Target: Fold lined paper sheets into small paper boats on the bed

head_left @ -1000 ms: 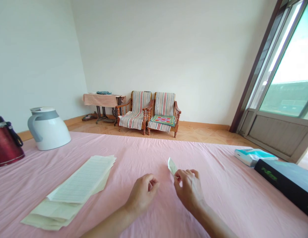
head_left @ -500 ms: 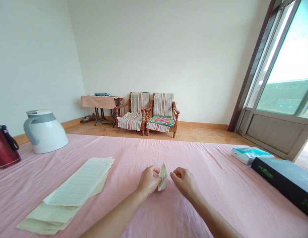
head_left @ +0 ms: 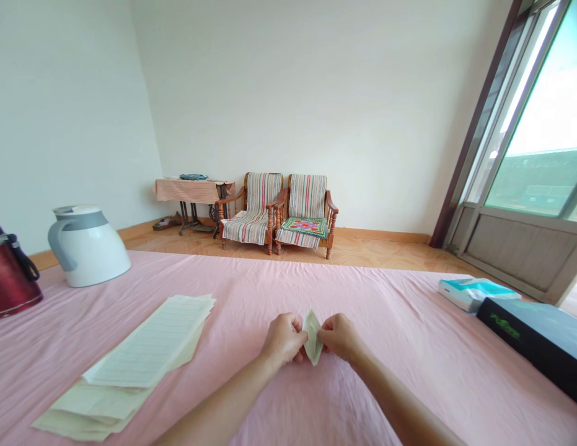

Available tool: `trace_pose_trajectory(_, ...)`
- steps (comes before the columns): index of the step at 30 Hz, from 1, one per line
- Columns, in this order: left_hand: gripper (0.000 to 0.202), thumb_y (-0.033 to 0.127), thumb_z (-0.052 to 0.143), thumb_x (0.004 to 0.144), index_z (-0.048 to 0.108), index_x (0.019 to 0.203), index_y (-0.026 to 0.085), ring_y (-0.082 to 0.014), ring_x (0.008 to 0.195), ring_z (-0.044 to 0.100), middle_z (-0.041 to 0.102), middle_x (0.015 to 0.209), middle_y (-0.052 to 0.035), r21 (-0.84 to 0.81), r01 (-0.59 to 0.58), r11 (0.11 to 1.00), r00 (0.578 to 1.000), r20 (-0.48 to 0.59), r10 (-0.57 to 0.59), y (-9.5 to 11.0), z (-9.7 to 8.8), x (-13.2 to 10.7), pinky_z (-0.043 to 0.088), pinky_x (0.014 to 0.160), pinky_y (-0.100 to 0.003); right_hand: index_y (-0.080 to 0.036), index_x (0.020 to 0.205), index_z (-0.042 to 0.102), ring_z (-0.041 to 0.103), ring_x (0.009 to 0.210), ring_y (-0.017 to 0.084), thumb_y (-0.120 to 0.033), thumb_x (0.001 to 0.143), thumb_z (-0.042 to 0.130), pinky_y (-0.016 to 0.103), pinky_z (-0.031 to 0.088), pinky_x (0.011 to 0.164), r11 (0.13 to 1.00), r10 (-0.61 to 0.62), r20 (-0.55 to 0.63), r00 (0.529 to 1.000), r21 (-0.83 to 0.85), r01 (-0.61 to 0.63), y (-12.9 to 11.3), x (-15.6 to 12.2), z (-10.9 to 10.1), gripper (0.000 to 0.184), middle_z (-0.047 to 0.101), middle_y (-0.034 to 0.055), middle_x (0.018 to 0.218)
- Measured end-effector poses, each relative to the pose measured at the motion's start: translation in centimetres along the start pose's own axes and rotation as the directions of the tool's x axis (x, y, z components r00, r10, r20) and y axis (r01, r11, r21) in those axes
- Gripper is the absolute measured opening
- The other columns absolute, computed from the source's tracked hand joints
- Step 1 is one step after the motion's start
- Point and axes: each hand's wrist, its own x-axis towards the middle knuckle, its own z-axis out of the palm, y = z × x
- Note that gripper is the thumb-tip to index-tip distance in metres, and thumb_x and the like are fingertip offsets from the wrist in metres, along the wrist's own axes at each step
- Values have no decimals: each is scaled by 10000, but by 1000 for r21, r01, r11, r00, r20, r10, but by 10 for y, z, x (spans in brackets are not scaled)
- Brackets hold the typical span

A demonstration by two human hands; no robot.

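Folded paper [head_left: 312, 339], one, small and pale, pointed at top and bottom, centred between the hands above pink cloth [head_left: 385, 365]. Left hand [head_left: 282, 339], at the paper's 9 o'clock: grip pinching its edge. Right hand [head_left: 341, 337], at 3 o'clock: grip pinching the opposite edge. Loose sheets [head_left: 139, 350], overlapping, lined on top, at 9 o'clock, apart from the hands. White-and-grey jug [head_left: 95, 254], at 10 o'clock. Black-sided box [head_left: 525, 337], at 3 o'clock. Striped-covered chairs [head_left: 302, 204], two, wooden, toward 12 o'clock
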Motion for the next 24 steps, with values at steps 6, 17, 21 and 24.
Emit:
trace_pose_trajectory(6, 229, 318, 556, 930, 596, 1053, 128, -171, 824, 630, 629, 997, -54, 107, -6, 994, 998, 64, -1, 5, 0, 5, 537, 729, -349, -175, 1146, 568, 606, 948, 195, -333, 909, 575, 380, 518, 791, 997, 27, -38, 999, -64, -29, -3, 2, 2, 285, 585, 63, 1154)
trace_pose_trajectory(17, 252, 321, 557, 929, 582, 1096, 134, -192, 881, 623, 612, 1065, -63, 208, -29, 978, 992, 124, 3, 4, -2, 7, 535, 755, -367, -168, 1128, 573, 610, 936, 192, -333, 910, 575, 383, 518, 792, 988, 43, -83, 996, -147, -55, -7, -1, -4, 274, 596, 59, 1124)
trace_pose_trajectory(21, 274, 317, 560, 927, 566, 1138, 141, -209, 930, 613, 593, 1119, -73, 200, -22, 979, 990, 142, -7, 2, -1, 9, 528, 786, -390, -167, 1133, 571, 608, 946, 194, -332, 910, 576, 391, 514, 801, 985, 44, -88, 995, -164, -58, -7, -2, -5, 278, 594, 61, 1131)
trace_pose_trajectory(24, 278, 317, 559, 928, 562, 1145, 143, -212, 938, 611, 590, 1126, -75, 192, -17, 981, 989, 150, -12, 1, -1, 10, 527, 792, -395, -167, 1130, 572, 607, 950, 196, -332, 908, 578, 393, 513, 805, 983, 48, -82, 995, -171, -61, -8, -3, -7, 277, 594, 61, 1131)
